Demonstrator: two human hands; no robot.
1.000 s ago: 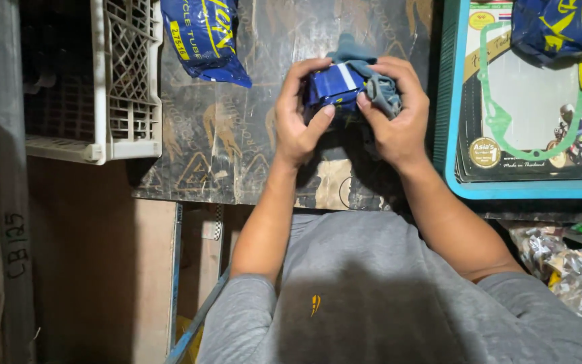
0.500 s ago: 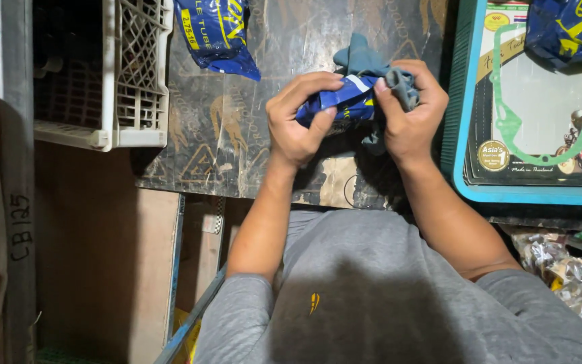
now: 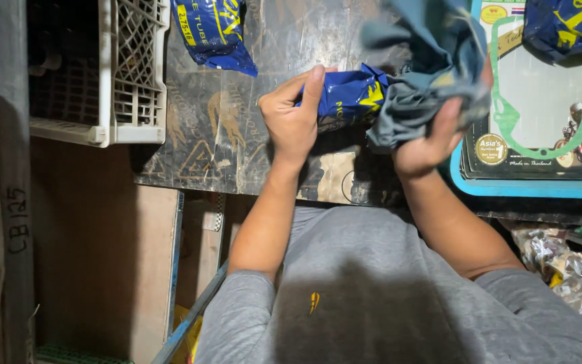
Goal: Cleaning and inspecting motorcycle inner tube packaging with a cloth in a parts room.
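Blue packet point(image 3: 345, 98) in both hands

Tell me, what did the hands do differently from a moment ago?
The grey cloth, earlier bunched small against the blue packet, has been pulled up and spread open by the right hand. The left hand has kept its grip on the packet. The white crate and the other blue packet on the dark board lie as before.
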